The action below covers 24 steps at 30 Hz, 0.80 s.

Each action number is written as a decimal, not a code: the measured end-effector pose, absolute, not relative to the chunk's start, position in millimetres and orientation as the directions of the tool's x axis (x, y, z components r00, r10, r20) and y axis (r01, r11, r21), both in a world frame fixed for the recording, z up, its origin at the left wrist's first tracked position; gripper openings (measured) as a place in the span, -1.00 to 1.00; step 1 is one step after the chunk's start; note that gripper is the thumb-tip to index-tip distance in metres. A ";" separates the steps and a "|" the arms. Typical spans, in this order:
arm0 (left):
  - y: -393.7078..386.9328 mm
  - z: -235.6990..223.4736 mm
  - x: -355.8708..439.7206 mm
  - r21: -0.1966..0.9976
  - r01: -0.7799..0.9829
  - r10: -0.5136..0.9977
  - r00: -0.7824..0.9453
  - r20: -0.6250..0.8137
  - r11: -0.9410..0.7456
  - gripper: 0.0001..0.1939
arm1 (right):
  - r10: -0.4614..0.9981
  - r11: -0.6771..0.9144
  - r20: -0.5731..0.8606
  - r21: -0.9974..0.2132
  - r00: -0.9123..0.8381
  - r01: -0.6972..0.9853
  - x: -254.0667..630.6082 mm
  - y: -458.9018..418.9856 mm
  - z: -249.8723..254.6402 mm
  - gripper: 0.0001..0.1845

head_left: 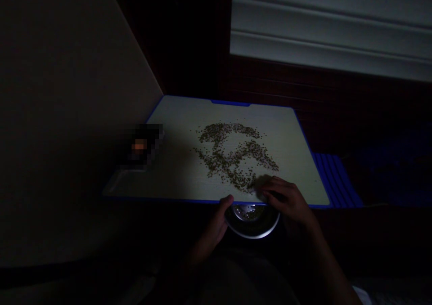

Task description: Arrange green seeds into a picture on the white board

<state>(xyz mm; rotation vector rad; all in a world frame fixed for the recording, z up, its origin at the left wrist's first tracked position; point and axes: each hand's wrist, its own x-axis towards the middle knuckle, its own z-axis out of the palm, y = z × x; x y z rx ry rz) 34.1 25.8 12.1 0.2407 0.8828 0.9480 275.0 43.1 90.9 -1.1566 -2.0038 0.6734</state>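
Note:
In dim light, small brown grains or lentils [219,161] lie spread in a loose, curving patch on a pale folding table [182,116] with a blue edge. A shiny metal bowl [258,234] is below the table's front edge, with some grains inside. My left hand [219,222] grips the bowl's left side, its thumb up at the table edge. Above the bowl's right side, my right hand [288,199] rests over the front edge with its fingers curled together near the closest grains. Its fingertips are in shadow, so anything pinched there is hidden.
A dark, pixelated object [141,147] lies at the table's left side. A pale wall [84,71] stands at left. Behind are dark wood and white slatted panels [320,26]. Blue ribbed material [337,179] is beyond the right edge.

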 end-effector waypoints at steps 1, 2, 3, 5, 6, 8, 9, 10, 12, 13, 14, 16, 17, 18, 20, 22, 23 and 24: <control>25.8 12.1 34.2 0.536 -0.605 0.787 0.276 -0.552 0.588 -0.56 | 0.881 0.466 0.326 -0.727 -0.344 0.505 275.1 43.1 90.8 -0.82; 25.9 12.2 34.3 0.534 -0.606 0.786 0.278 -0.552 0.589 -0.55 | 0.878 0.471 0.330 -0.727 -0.347 0.500 275.1 43.0 90.9 -0.83; 26.0 12.5 34.4 0.532 -0.609 0.787 0.277 -0.551 0.588 -0.54 | 0.876 0.475 0.332 -0.728 -0.351 0.495 275.1 43.0 91.1 -0.83; 26.1 13.1 34.7 0.532 -0.616 0.791 0.271 -0.549 0.581 -0.53 | 0.872 0.480 0.335 -0.728 -0.357 0.489 275.0 42.9 92.1 -0.85; 26.2 13.4 34.8 0.532 -0.618 0.792 0.269 -0.548 0.578 -0.53 | 0.872 0.480 0.335 -0.729 -0.357 0.488 275.0 42.9 92.7 -0.87; 26.1 13.8 34.9 0.532 -0.621 0.794 0.268 -0.546 0.575 -0.52 | 0.873 0.479 0.335 -0.730 -0.355 0.488 275.2 42.7 93.7 -0.88; 26.1 14.0 34.8 0.532 -0.620 0.794 0.270 -0.545 0.576 -0.52 | 0.873 0.478 0.336 -0.730 -0.353 0.488 275.4 42.5 93.9 -0.88; 26.0 14.3 34.7 0.532 -0.620 0.793 0.272 -0.544 0.577 -0.52 | 0.874 0.478 0.337 -0.731 -0.351 0.488 275.7 42.4 93.7 -0.88; 26.0 15.0 34.4 0.533 -0.618 0.794 0.272 -0.544 0.578 -0.54 | 0.876 0.476 0.341 -0.731 -0.342 0.490 276.5 42.3 92.7 -0.88; 26.1 15.4 34.3 0.534 -0.616 0.793 0.272 -0.545 0.579 -0.55 | 0.877 0.474 0.343 -0.730 -0.335 0.492 277.0 42.3 91.9 -0.89; 26.2 15.7 34.1 0.535 -0.614 0.792 0.272 -0.547 0.581 -0.56 | 0.879 0.472 0.345 -0.729 -0.329 0.496 277.4 42.3 91.1 -0.89; 26.2 16.0 33.9 0.535 -0.609 0.789 0.276 -0.549 0.585 -0.56 | 0.881 0.469 0.347 -0.726 -0.320 0.502 278.1 42.3 90.0 -0.90; 26.2 15.9 33.7 0.535 -0.607 0.787 0.278 -0.550 0.588 -0.56 | 0.882 0.468 0.346 -0.726 -0.321 0.503 278.2 42.3 89.7 -0.90; 26.1 15.7 33.6 0.534 -0.606 0.787 0.281 -0.549 0.589 -0.55 | 0.881 0.469 0.345 -0.727 -0.323 0.502 278.2 42.2 89.8 -0.90; 25.8 14.8 33.4 0.534 -0.607 0.787 0.282 -0.548 0.589 -0.56 | 0.880 0.469 0.342 -0.728 -0.329 0.499 278.0 42.1 90.5 -0.90; 25.5 13.5 33.4 0.532 -0.608 0.787 0.283 -0.548 0.590 -0.55 | 0.880 0.469 0.338 -0.729 -0.334 0.498 277.8 41.9 91.5 -0.89; 25.4 13.0 33.4 0.530 -0.607 0.785 0.286 -0.549 0.592 -0.56 | 0.880 0.469 0.335 -0.730 -0.337 0.498 277.9 41.8 91.8 -0.89; 25.4 12.5 33.4 0.528 -0.606 0.783 0.288 -0.552 0.595 -0.56 | 0.879 0.469 0.332 -0.730 -0.342 0.497 278.0 41.8 92.0 -0.88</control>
